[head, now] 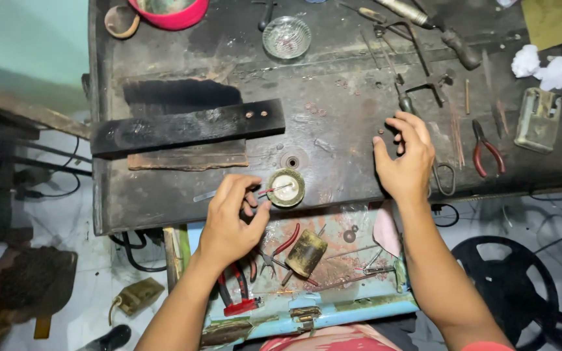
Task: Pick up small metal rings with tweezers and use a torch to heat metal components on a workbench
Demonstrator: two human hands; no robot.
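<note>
surface point(333, 130): dark, worn, strewn with tools
drawer point(333, 260): open at near edge, holding pliers and scraps
bar point(187, 128): black, lying far left of the hands
right hand point(406, 162): fingers loosely curled, open, resting on surface, holding nothing
left hand point(229, 221): pinching a thin tool point(276, 190)
dish point(286, 187): round, just right of left hand; tool tip lies over it
</note>
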